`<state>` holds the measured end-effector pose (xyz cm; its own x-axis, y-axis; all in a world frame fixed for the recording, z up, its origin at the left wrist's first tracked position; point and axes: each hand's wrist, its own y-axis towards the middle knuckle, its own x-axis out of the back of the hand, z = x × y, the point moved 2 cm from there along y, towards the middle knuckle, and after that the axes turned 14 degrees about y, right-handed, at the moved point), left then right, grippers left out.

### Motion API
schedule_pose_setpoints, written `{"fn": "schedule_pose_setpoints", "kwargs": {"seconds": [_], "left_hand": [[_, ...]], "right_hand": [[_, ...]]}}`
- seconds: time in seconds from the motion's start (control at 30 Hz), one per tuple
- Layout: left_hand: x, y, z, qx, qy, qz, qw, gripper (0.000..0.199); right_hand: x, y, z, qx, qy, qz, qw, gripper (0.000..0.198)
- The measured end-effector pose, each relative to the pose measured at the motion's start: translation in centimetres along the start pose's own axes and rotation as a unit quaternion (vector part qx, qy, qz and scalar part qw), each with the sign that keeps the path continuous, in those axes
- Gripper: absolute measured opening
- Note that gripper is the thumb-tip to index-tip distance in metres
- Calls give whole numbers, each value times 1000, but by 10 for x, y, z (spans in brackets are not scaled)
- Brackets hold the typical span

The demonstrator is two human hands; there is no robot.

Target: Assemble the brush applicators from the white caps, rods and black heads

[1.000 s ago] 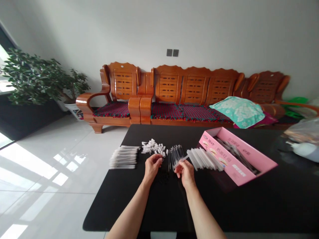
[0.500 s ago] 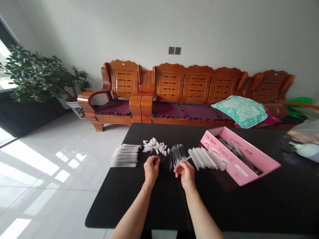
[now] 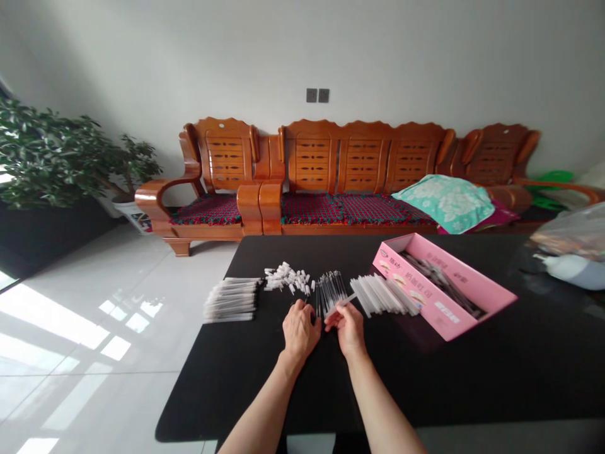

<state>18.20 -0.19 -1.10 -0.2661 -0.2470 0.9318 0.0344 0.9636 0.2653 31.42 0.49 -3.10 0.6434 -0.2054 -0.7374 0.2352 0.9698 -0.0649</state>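
My right hand [image 3: 348, 328] pinches a whitish translucent pen barrel [image 3: 347, 300] at a slant above a row of thin dark pen refills [image 3: 333, 285]. Left of it, my left hand [image 3: 301, 331] rests low at the table with its fingers bent and bunched; whatever they hold is hidden. Its fingertips lie just below a heap of small white pen caps [image 3: 286, 277] and beside the near end of the refills. A stack of loose white pen barrels [image 3: 384, 295] lies to the right of my right hand. Farther left is a pile of pens with dark ends [image 3: 231, 299].
A pink cardboard box [image 3: 444, 287] with dark slender items inside stands on the black table [image 3: 236, 391]. At the right edge lie a plastic bag [image 3: 574, 233] and a white bottle [image 3: 574, 270]. Behind the table is a wooden sofa [image 3: 271, 202]; a potted plant [image 3: 127, 183] stands left.
My left hand has moved right and turned its back up, closer to my right hand, covering the small black pieces. The right hand still holds the barrel. The view has shifted slightly.
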Motion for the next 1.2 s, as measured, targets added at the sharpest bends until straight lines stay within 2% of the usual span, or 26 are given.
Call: {"fn": "schedule_pose_setpoints", "kwargs": {"seconds": [0.17, 0.4, 0.53, 0.7, 0.83, 0.9, 0.97, 1.07, 1.2], "left_hand": [[2, 11, -7, 11, 44, 42, 998, 8], [1, 18, -11, 35, 46, 76, 995, 15], [-1, 19, -10, 45, 58, 75, 994, 18], [6, 25, -2, 67, 50, 43, 996, 18], [10, 31, 16, 85, -17, 17, 996, 14], [8, 32, 29, 76, -86, -3, 993, 12], [4, 30, 42, 48, -195, -24, 979, 11], [-2, 25, 57, 32, -337, -38, 940, 20], [-4, 23, 64, 32, -367, -59, 928, 23]], "right_hand": [[1, 0, -1, 4, 3, 8, 1000, 18], [3, 1, -3, -3, 6, 13, 1000, 16], [3, 1, -3, -1, 6, 11, 1000, 17], [2, 1, -2, 3, 3, 7, 1000, 17], [1, 1, -1, -1, 2, 3, 1000, 19], [-1, 1, 0, -5, -2, 3, 1000, 20], [-3, 3, 1, -11, -7, 1, 1000, 21], [-6, 9, 1, -16, -12, -15, 1000, 22], [-9, 21, -2, -5, -22, -26, 999, 23]]}}
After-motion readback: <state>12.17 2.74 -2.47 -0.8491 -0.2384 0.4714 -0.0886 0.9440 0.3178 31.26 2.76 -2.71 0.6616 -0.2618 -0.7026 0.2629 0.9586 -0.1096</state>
